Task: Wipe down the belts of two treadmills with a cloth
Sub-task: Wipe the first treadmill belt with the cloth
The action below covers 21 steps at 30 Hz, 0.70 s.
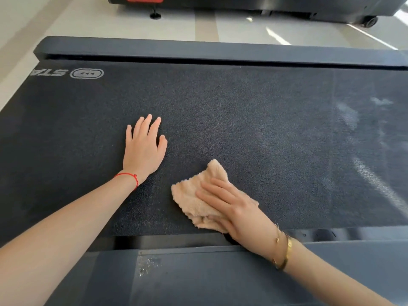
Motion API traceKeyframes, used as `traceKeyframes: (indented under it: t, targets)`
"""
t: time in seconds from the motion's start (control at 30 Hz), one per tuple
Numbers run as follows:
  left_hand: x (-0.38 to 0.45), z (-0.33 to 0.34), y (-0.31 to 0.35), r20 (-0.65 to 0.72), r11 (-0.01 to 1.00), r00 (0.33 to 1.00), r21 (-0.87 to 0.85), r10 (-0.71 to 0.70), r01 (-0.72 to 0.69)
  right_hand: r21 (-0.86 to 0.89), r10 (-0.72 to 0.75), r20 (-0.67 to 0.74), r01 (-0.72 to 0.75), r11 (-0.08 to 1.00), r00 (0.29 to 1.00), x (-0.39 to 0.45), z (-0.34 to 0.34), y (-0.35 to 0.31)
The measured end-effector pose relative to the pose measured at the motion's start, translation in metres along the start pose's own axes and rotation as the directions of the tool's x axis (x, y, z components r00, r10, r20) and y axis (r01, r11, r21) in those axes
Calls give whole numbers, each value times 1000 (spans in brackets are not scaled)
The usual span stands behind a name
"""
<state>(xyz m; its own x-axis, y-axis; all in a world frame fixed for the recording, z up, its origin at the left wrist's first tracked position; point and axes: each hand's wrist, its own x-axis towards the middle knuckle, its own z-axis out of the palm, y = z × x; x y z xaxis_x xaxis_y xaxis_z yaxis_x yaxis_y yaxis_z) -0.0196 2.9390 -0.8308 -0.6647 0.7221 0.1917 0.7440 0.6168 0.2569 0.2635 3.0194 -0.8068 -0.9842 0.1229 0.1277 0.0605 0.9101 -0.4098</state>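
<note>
A dark textured treadmill belt (254,120) fills the middle of the view, with a white logo at its left end. A peach fluffy cloth (194,195) lies crumpled on the belt near its near edge. My right hand (234,210) presses flat on the cloth, fingers straight and pointing left. My left hand (143,149) rests flat on the bare belt to the left of the cloth, fingers spread. Pale dusty streaks mark the belt's right part.
Grey side rails run along the far edge (220,51) and the near edge (198,272) of the belt. A second treadmill's base (265,5) stands beyond on the light floor (88,21), with a wheel at the right.
</note>
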Motion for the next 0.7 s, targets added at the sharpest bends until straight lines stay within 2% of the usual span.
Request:
traceKeyframes:
  t: [0.13, 0.2, 0.3, 0.37, 0.43, 0.6, 0.7]
  targets:
    - [0, 0, 0, 13, 1000, 1000, 5, 1, -1, -18, 54, 16, -54, 998, 998, -4, -20, 29]
    - [0, 0, 1, 18, 1000, 1000, 5, 0, 0, -68, 160, -78, -166, 984, 984, 10, -30, 59]
    - [1, 0, -1, 20, 1000, 1000, 16, 6, -6, -68, 339, -216, -360, 930, 916, 43, -42, 95]
    - [1, 1, -1, 20, 1000, 1000, 16, 13, -13, -39, 401, -269, -426, 904, 876, 61, -40, 100]
    - [1, 1, 0, 27, 1000, 1000, 18, 8, -9, -7, 385, -289, -404, 915, 877, 73, -32, 88]
    - [0, 1, 1, 16, 1000, 1000, 16, 11, -11, 9, 208, -116, -208, 978, 971, 52, -7, 29]
    - [1, -2, 3, 52, 1000, 999, 18, -1, 0, 41, 219, -79, -216, 976, 973, 25, -10, 20]
